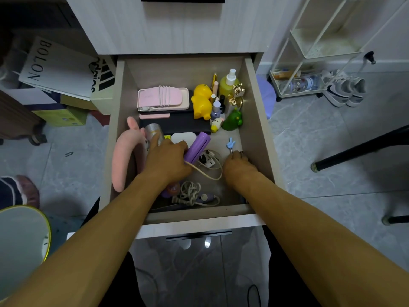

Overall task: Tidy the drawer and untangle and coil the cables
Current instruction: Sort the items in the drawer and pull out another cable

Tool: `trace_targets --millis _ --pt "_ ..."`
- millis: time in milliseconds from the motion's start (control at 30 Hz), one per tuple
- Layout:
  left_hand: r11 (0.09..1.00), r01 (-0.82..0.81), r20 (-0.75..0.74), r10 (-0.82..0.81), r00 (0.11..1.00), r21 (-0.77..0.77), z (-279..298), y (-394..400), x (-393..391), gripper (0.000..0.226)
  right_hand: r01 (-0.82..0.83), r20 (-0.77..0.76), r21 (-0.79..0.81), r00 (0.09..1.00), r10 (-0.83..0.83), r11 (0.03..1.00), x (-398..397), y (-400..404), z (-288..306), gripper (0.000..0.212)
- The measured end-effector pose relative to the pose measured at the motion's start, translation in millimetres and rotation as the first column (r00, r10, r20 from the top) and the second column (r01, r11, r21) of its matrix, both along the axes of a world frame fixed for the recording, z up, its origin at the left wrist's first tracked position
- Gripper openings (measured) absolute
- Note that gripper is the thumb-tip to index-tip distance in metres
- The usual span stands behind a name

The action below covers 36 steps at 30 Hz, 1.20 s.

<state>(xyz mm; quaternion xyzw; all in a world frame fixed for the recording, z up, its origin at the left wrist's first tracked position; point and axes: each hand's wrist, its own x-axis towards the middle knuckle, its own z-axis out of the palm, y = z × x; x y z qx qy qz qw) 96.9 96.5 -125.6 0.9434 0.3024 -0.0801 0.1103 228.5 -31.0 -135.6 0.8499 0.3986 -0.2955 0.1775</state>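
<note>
The open drawer (254, 120) holds many small items. My left hand (166, 160) grips a purple cylindrical device (198, 147) near the drawer's middle; a beige cable (212, 173) loops out from under it. My right hand (236, 165) pinches the metal stem of a small blue hand-shaped pick (230, 144) by the right wall. A white plug adapter (207, 159) lies between the hands. A tangled beige cable bundle (188, 192) with a small purple gadget (205, 197) lies at the drawer's front. A white cable is coiled around a pink case (162, 98) at the back.
Yellow duck toy (201, 100), green frog toy (233, 120), spray bottle (230, 83), gold figurine (236, 94) and nail polish bottles crowd the back right. A pink plush (124, 156) lines the left wall, a silver can (155, 131) beside it. A white wire cart (309, 69) stands right; boxes left.
</note>
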Motion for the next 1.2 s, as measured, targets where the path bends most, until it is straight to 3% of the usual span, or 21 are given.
trace_targets --millis 67,133,167,233,300,367,400,533,633,867,933,1100,1200 --pt "1.000 0.007 -0.008 -0.007 1.000 -0.002 0 -1 -1 0.039 0.003 -0.005 0.030 1.000 -0.003 1.000 1 -1 6 0.040" --pt "1.000 0.012 0.011 -0.012 1.000 -0.008 1 -2 -3 0.041 0.056 -0.025 0.200 0.998 -0.052 0.978 6 0 13 0.034" --pt "1.000 0.012 0.027 -0.012 1.000 -0.022 3 -2 -4 0.041 0.122 -0.076 0.349 0.992 -0.102 0.929 10 1 16 0.034" --pt "0.997 0.016 0.062 -0.011 0.998 -0.081 7 0 -6 0.040 0.386 -0.349 0.585 0.914 -0.208 0.714 11 0 20 0.037" --pt "0.989 0.037 0.104 -0.022 0.994 -0.145 11 2 -9 0.034 0.655 -0.667 0.558 0.719 -0.194 0.510 7 -1 25 0.034" --pt "0.981 0.062 0.155 -0.033 0.987 -0.185 14 4 -11 0.027 0.743 -0.801 0.444 0.579 -0.149 0.501 4 -1 28 0.027" --pt "0.976 0.069 0.172 -0.033 0.985 -0.204 15 3 -12 0.027 0.737 -0.820 0.423 0.559 -0.123 0.526 4 -2 31 0.026" --pt "0.957 0.088 0.150 -0.048 0.987 -0.276 18 -5 -13 0.028 0.717 -0.822 0.469 0.568 -0.043 0.516 1 -1 32 0.018" --pt "0.969 0.048 0.137 -0.015 0.991 -0.243 24 -6 -14 0.023 0.714 -0.775 0.556 0.631 -0.046 0.425 0 2 31 0.021" --pt "0.979 -0.021 0.168 0.056 0.984 -0.204 36 -5 -34 0.034 0.662 -0.650 0.737 0.750 -0.126 0.135 4 6 55 0.026" --pt "0.979 -0.055 0.176 0.090 0.980 -0.197 41 -10 -35 0.037 0.590 -0.576 0.787 0.807 -0.128 0.179 5 11 58 0.030" --pt "0.993 -0.082 0.125 0.092 0.988 -0.082 51 -14 -45 0.035 0.427 -0.453 0.757 0.888 -0.074 0.494 -5 36 43 0.043" --pt "0.999 -0.034 0.103 0.038 0.994 -0.036 58 -18 -51 0.022 0.430 -0.457 0.725 0.885 -0.092 0.537 -10 50 32 0.039"
